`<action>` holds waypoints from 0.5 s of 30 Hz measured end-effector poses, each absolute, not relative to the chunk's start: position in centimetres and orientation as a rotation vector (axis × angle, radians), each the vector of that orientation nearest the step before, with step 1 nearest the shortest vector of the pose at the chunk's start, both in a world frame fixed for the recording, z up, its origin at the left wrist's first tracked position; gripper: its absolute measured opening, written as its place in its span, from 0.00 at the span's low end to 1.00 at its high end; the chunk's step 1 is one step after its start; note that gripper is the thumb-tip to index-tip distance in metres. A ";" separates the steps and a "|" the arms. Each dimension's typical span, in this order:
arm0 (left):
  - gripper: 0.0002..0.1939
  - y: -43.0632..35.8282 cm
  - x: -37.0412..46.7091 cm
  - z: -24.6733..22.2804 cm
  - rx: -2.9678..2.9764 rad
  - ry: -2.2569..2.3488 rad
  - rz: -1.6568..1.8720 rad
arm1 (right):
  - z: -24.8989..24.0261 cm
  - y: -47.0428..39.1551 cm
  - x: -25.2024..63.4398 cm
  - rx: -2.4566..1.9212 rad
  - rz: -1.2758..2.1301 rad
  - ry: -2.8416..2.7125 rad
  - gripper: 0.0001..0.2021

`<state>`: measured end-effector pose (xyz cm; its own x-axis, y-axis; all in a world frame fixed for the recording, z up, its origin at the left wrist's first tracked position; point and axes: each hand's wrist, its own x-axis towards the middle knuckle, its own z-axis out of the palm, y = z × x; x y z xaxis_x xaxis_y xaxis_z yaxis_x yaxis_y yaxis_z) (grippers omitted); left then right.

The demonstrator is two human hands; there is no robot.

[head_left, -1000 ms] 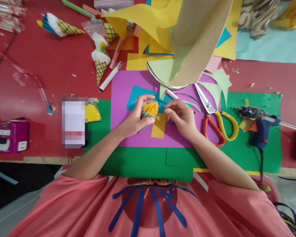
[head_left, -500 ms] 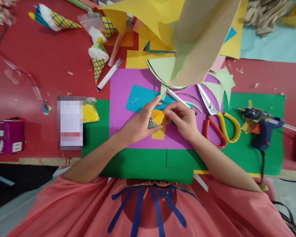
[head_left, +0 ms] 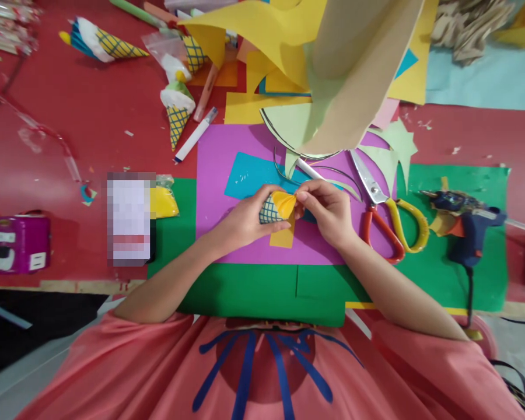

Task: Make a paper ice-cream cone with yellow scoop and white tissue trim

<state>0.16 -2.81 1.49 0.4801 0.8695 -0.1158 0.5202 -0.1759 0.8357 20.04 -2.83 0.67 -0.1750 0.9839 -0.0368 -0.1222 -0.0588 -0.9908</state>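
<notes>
A small paper cone (head_left: 269, 210) with a blue crossed pattern lies on its side in my left hand (head_left: 242, 223), between thumb and fingers. Folded orange-yellow paper (head_left: 283, 204) sticks out of its wide end. My right hand (head_left: 328, 211) pinches the gathered tip of that orange paper with thumb and forefinger. Both hands are over a purple sheet (head_left: 236, 248), which has a blue paper piece (head_left: 245, 175) and a yellow strip (head_left: 282, 239) on it.
Big scissors (head_left: 376, 201) lie right of my hands, with a blue glue gun (head_left: 470, 233) farther right. Finished cones (head_left: 178, 116) and a white marker (head_left: 196, 135) are at upper left. A curled beige sheet (head_left: 354, 87) rises ahead. A phone (head_left: 129, 219) lies left.
My left fingers, raised and spread before, have closed round the cone, and more of its patterned side shows. My right hand still pinches the orange tip.
</notes>
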 end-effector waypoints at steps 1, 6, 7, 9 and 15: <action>0.29 -2.9 0.1 1.4 1.890 1.182 0.523 | 0.6 -2.8 20.0 -1.072 1.410 -1.200 0.12; 0.31 -2.8 0.0 0.7 2.116 1.225 0.702 | 0.4 -2.7 20.0 -1.044 1.331 -1.142 0.12; 0.30 -2.7 -0.1 0.6 2.146 1.238 0.743 | 0.3 -2.8 20.0 -1.022 1.345 -1.167 0.12; 0.28 -2.5 0.0 0.3 2.189 1.272 0.825 | 0.0 -3.0 19.8 -0.989 1.393 -1.239 0.13; 0.29 -2.5 0.1 0.4 2.310 1.261 0.973 | -0.6 -3.2 19.6 -1.006 1.404 -1.308 0.19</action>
<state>0.10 -2.47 0.40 0.3737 0.8335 0.4069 0.6053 -0.5516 0.5739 19.61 -3.25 -0.62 -0.2244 0.9740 0.0298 -0.0988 0.0077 -0.9951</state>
